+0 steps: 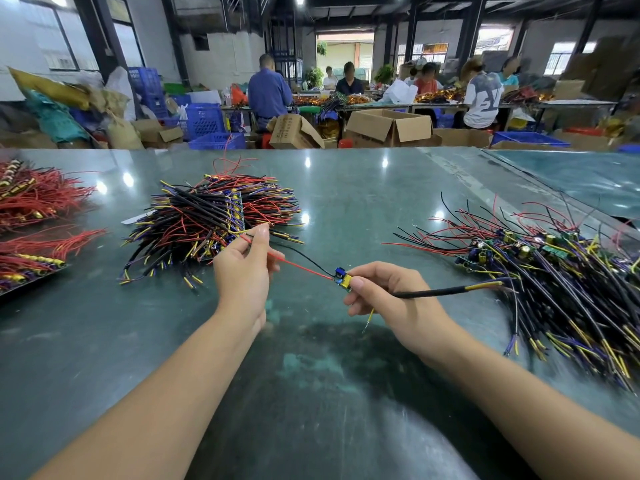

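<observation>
The small driver board point(343, 279) we worked on was a stubby green piece carrying a blue part and a yellow one. A thin red wire point(298, 265) and a black wire point(304, 255) ran out of its left end, and a thicker black-sleeved lead point(433, 292) with a yellow tip ran out to the right. A short yellow strand hung beneath it.

Our right grip point(391, 296), just right of the frame's centre, pinched the board between thumb and curled fingers, so that the board stuck out past the thumb's tip. Our left grip point(242, 271), just left of centre, pinched the far end of the red wire between thumb and forefinger. The wire ran straight between the two, over the green desk point(329, 393).

A heap of wired boards point(214, 220) lay in the upper middle, close behind the left grip. A second heap point(554, 282) filled the right edge, and the sleeved lead's yellow tip reached its near side. Red wire bundles point(34, 199) lay at the left edge. Across the top of the frame stood cardboard boxes point(388, 128), blue crates point(204, 121) and people at other desks.
</observation>
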The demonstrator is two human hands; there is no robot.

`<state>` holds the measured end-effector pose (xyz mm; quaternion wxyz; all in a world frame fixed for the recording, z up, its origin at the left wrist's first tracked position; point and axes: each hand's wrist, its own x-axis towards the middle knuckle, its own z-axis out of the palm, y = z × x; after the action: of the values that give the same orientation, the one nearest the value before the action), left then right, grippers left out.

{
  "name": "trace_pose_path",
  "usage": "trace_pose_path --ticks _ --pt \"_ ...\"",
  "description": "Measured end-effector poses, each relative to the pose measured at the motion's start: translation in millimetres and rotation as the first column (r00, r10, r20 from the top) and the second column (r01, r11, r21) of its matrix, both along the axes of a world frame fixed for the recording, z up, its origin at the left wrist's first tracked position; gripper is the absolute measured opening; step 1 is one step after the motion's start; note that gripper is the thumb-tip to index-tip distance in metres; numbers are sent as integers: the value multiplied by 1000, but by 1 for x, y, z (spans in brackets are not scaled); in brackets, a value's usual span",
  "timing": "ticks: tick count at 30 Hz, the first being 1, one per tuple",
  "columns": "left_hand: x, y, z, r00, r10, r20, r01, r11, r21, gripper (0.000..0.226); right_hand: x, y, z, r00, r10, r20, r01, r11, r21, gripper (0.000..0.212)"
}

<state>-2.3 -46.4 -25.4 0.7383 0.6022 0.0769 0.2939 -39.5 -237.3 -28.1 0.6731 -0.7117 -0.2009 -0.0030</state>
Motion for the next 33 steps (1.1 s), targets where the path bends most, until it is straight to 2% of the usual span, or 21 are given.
trace_pose_path --ticks 5,10,14,19,23,26,28,30,33 --pt "2 3 -2 991 100 89 -114 980 166 22 2 -1 -1 1000 17 14 -17 999 -29 16" --pt "7 9 -4 986 158 59 -167 958 232 33 -1 3 0 995 71 66 -66 995 -79 18" --pt "6 7 -4 991 135 2 -134 982 132 40 -1 4 2 992 83 96 -77 995 -67 20" --pt "4 5 -1 992 76 -104 -84 994 -73 43 1 0 5 992 77 100 -71 996 -61 20" --pt "2 4 0 994 59 -89 -73 984 -160 43 -1 3 5 991 101 85 -98 994 -39 19" --pt "-2 1 2 998 38 -48 -51 953 -299 40 -3 6 5 991 113 76 -113 994 -8 18" --pt "-7 0 6 999 -40 -12 32 916 -400 38 -4 5 6 993 95 69 -97 995 30 18" --pt "-12 -2 11 971 -237 35 225 853 -471 42 -4 1 8 998 47 49 -51 995 83 19" --pt "-20 -13 12 839 -544 -25 490 773 -402 82 -3 -4 10 1000 -7 13 6 992 122 19"
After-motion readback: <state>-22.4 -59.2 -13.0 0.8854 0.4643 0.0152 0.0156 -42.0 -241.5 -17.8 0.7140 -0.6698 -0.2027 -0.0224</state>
